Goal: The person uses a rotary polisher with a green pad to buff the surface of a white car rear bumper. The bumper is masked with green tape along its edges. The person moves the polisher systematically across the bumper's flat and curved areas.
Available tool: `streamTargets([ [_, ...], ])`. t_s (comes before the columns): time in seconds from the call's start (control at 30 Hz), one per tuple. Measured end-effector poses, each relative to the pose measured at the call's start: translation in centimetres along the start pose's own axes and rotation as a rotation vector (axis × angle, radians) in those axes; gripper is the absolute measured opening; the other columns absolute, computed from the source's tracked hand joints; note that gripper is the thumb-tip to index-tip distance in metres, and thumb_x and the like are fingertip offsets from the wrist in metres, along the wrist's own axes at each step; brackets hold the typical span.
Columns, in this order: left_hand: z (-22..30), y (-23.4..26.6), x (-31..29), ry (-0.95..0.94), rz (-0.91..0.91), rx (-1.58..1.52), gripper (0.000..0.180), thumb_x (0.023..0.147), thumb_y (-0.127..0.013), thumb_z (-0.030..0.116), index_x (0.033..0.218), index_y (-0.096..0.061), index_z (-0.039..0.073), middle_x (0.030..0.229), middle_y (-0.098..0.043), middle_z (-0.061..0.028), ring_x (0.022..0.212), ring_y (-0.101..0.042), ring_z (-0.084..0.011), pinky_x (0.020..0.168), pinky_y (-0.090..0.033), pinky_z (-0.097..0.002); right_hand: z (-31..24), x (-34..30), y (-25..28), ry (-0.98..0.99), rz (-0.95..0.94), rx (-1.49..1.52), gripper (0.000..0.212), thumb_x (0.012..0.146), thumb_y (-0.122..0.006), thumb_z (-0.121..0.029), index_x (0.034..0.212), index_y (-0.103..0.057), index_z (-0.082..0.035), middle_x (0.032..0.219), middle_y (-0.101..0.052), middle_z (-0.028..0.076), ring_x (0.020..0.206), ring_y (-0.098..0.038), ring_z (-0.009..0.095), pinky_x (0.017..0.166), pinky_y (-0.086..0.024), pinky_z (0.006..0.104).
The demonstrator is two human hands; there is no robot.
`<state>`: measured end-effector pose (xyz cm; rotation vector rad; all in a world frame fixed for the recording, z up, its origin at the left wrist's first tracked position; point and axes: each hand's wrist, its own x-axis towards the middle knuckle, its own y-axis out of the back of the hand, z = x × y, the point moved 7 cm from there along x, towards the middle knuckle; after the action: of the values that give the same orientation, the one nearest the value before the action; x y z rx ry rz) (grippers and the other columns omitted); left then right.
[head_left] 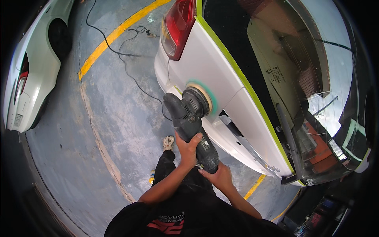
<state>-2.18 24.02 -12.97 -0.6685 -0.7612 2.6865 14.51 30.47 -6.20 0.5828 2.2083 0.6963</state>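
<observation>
A black polisher (190, 125) is resting its pad (207, 94) against the white car panel (213, 65), where green residue (215, 97) is showing around it. The left hand (188, 150) is wrapping the tool's body and the right hand (220, 177) is clasping its rear end, 2 spaced holds presumably steadying its weight. Yellow-green tape (238, 74) is bordering the rear window (272, 59), likely shielding its edge; a cord (137, 83) is trailing over the floor (130, 130).

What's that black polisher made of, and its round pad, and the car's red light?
Polisher: probably hard plastic, dull black with pale scuffs.
Round pad: perhaps foam or wool; it looks cream and matte, but I can't tell which.
Red tail light: likely plastic, smooth and glossy, with bright reflections.
</observation>
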Motion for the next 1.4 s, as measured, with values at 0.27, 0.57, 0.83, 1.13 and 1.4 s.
streamTargets([
  [0.27, 3.3, 3.9, 9.6, 0.032, 0.154, -0.019, 0.056, 0.085, -0.076, 0.015, 0.132, -0.047, 0.003, 0.110, -0.060, -0.0099, 0.090, -0.064, -0.0189, 0.080, -0.055, -0.0329, -4.5, 9.1, -5.3, 0.096, -0.056, 0.036, 0.064, 0.078, -0.084, -0.054, 0.104, -0.070, 0.002, 0.090, -0.074, 0.024, 0.088, -0.073, 0.043, 0.079, -0.057, 0.0479],
  [0.57, 5.9, 3.6, 10.1, 0.032, 0.147, 0.041, 0.057, 0.079, -0.082, 0.012, 0.126, -0.050, 0.004, 0.109, -0.062, -0.0094, 0.088, -0.064, -0.0160, 0.078, -0.054, -0.0311, -6.6, 8.8, -6.4, 0.072, -0.071, 0.168, 0.059, 0.080, -0.085, -0.048, 0.104, -0.070, 0.003, 0.091, -0.075, 0.023, 0.090, -0.075, 0.039, 0.080, -0.057, 0.0439],
  [0.83, 6.3, 4.1, 11.4, 0.047, 0.130, -0.001, 0.059, 0.079, -0.082, 0.012, 0.127, -0.050, 0.002, 0.105, -0.064, -0.0084, 0.086, -0.065, -0.0169, 0.078, -0.055, -0.0329, -7.1, 9.7, -7.2, 0.057, -0.048, 0.089, 0.053, 0.081, -0.088, -0.037, 0.105, -0.070, 0.006, 0.091, -0.076, 0.017, 0.085, -0.075, 0.025, 0.078, -0.057, 0.0391],
  [1.13, 6.8, 3.1, 9.3, 0.045, 0.101, -0.022, 0.065, 0.077, -0.083, 0.013, 0.131, -0.048, 0.004, 0.110, -0.063, -0.0098, 0.089, -0.064, -0.0172, 0.080, -0.055, -0.0328, -7.4, 7.0, -5.7, 0.009, -0.032, 0.120, 0.060, 0.079, -0.086, -0.045, 0.109, -0.069, 0.004, 0.095, -0.076, 0.023, 0.093, -0.075, 0.038, 0.083, -0.057, 0.0450],
  [1.4, 4.1, 4.0, 9.5, 0.072, 0.130, -0.037, 0.059, 0.081, -0.079, 0.013, 0.131, -0.048, 0.004, 0.109, -0.061, -0.0088, 0.089, -0.064, -0.0178, 0.079, -0.056, -0.0335, -5.7, 7.9, -5.6, 0.052, -0.007, 0.022, 0.067, 0.077, -0.085, -0.052, 0.107, -0.068, 0.006, 0.092, -0.075, 0.025, 0.089, -0.074, 0.043, 0.079, -0.057, 0.0477],
])
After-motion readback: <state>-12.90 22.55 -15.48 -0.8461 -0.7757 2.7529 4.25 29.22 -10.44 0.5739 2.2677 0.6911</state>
